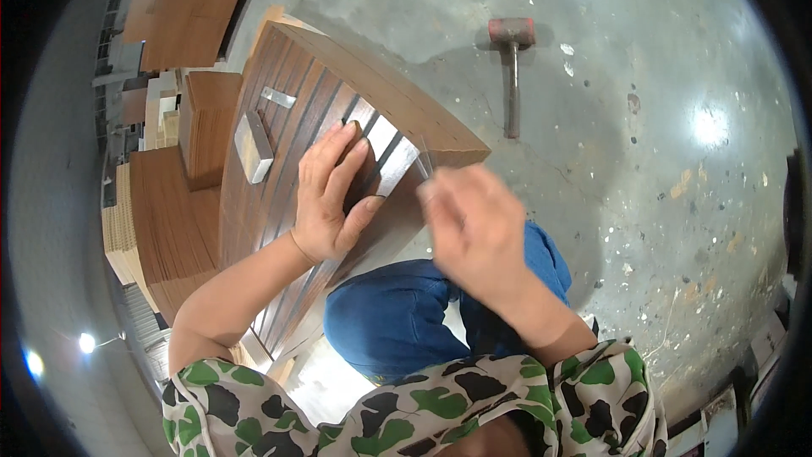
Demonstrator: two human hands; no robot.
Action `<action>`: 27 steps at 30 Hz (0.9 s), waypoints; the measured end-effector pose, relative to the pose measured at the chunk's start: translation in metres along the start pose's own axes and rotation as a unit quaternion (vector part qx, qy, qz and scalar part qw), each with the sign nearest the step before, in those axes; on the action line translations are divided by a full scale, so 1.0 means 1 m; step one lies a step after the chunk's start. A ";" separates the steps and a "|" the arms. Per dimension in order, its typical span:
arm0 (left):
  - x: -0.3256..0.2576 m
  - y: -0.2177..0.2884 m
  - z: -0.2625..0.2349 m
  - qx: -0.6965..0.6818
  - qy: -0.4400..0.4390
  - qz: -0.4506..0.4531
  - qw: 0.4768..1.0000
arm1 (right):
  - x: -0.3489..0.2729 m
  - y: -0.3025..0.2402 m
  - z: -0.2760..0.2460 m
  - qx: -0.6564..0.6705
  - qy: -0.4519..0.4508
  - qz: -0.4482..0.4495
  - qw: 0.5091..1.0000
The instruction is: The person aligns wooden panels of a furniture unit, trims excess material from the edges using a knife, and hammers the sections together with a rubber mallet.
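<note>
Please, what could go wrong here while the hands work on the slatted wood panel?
The left hand presses flat on the panel, fingers over the slat gaps, so a pinch seems possible. The right hand is blurred at the panel's corner and might knock it. The metal block lies loose on the panel and could slide off.

We are pressing our left hand (328,195) down flat, fingers stretched forward and thumb spread to the side, forearm bare. We are holding our right hand (475,224) raised and blurred, fingers loosely curled, nothing visible in its grasp.
</note>
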State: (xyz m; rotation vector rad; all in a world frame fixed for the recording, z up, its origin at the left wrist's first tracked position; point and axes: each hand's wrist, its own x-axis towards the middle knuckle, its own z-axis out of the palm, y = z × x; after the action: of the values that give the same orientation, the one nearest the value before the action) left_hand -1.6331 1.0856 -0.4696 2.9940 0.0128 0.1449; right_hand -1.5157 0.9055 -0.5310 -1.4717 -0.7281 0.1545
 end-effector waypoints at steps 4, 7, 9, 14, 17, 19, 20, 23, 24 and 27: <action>-0.003 0.002 -0.009 0.010 -0.010 -0.018 1.000 | 0.003 0.026 -0.003 0.071 -0.020 0.143 0.987; 0.014 0.006 0.002 0.002 -0.011 0.003 1.000 | -0.041 0.189 -0.010 0.031 -0.003 0.385 0.922; 0.008 0.003 0.000 0.008 -0.029 0.002 1.000 | -0.062 0.223 0.001 -0.063 -0.088 0.436 0.893; 0.011 0.005 0.003 -0.002 -0.003 0.004 1.000 | -0.063 0.209 0.030 -0.076 -0.067 0.375 0.921; 0.006 0.004 -0.001 0.008 -0.003 -0.004 1.000 | -0.033 0.117 0.026 -0.076 0.017 0.168 0.983; 0.001 0.003 -0.002 0.012 -0.009 -0.010 1.000 | -0.014 0.047 0.009 -0.016 -0.019 0.088 0.996; 0.003 0.003 -0.001 0.009 -0.008 -0.008 1.000 | -0.009 0.033 0.003 0.001 -0.013 0.063 0.998; -0.003 -0.001 -0.004 0.017 -0.022 -0.010 1.000 | -0.017 0.044 0.009 0.081 0.006 0.248 0.965; 0.004 0.002 -0.004 0.013 -0.026 0.000 1.000 | -0.024 0.094 0.014 0.055 0.054 0.310 0.948; 0.016 0.006 0.004 0.002 -0.033 0.015 0.999 | -0.047 0.170 0.005 -0.105 -0.053 0.326 0.938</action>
State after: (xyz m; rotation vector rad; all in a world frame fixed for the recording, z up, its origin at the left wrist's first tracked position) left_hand -1.6164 1.0793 -0.4715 3.0019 -0.0399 0.0504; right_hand -1.4993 0.9078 -0.7067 -1.8821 -0.3179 0.6844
